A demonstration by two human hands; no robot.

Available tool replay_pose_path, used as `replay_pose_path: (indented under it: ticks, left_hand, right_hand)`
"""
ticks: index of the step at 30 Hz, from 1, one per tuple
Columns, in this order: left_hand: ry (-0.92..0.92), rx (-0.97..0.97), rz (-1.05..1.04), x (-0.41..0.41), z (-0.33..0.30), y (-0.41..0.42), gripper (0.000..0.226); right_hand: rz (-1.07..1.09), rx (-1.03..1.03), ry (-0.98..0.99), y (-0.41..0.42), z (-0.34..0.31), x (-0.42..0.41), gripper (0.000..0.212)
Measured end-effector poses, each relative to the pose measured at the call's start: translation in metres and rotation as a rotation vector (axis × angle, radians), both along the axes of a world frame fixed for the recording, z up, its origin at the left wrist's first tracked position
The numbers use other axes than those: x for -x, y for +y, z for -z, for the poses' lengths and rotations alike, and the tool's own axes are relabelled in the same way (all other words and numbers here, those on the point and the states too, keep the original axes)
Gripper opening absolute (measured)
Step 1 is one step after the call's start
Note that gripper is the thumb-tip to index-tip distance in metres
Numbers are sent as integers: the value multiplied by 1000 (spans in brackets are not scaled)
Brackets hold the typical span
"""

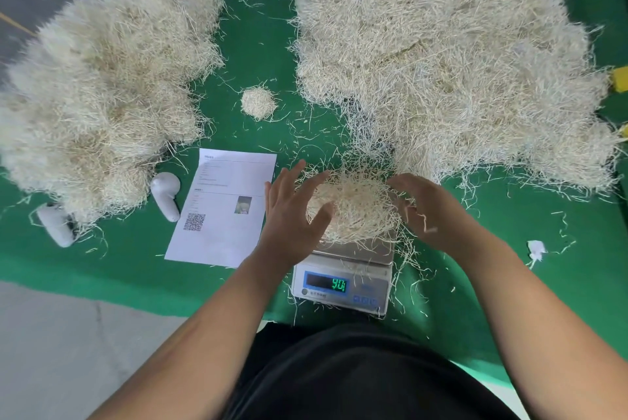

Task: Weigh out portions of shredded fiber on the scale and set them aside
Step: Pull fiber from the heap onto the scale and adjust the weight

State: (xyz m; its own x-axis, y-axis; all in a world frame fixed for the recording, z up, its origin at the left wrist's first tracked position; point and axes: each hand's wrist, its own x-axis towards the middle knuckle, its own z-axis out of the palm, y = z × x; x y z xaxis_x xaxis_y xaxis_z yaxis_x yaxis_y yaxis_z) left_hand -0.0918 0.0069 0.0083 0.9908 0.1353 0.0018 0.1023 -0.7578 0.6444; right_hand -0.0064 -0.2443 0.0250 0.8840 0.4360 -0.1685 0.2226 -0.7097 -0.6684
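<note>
Head view: my left hand point(294, 207) and right hand point(430, 212) flank the wad point(355, 209) on the scale point(343, 278), fingers spread, holding nothing. I judge overhanging strands could drag and skew the reading. Count: one scale, two piles, one small tuft point(257, 103), one sheet point(222, 205).

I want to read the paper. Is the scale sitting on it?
Apart. The head view shows green mat between the paper and the scale.

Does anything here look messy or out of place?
Yes. Loose strands spill off the scale onto the green mat, some lying across its display. A crumpled white scrap lies by itself at right.
</note>
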Motion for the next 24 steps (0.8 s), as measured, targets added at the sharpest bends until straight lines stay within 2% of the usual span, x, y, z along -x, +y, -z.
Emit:
replay_pose_path:
  ticks: [4,9,13,15,17,20,22,24]
  left_hand:
    - [-5,42,-27,1,-1,-2,50]
    - [18,64,-4,0,2,-6,50]
    - [17,93,-9,-3,3,-11,49]
    - [0,147,-28,-7,-2,-17,49]
    - [-51,249,50,-11,-10,-26,53]
    - [-48,360,275,-22,-24,-46,61]
    - [-116,312,322,-31,-29,-54,46]
    - [-238,269,252,-39,-28,-52,25]
  right_hand:
    - [6,105,13,-11,-4,-2,50]
    - [50,199,159,-17,-1,-8,37]
    - [34,381,272,-21,2,-14,23]
    - [-15,388,329,-17,0,-11,27]
    - [-81,331,403,-1,-4,-8,39]
    - [-136,318,347,29,-11,-10,24]
    - [-238,326,284,43,-13,-13,18]
    - [-247,280,313,41,-8,-18,13]
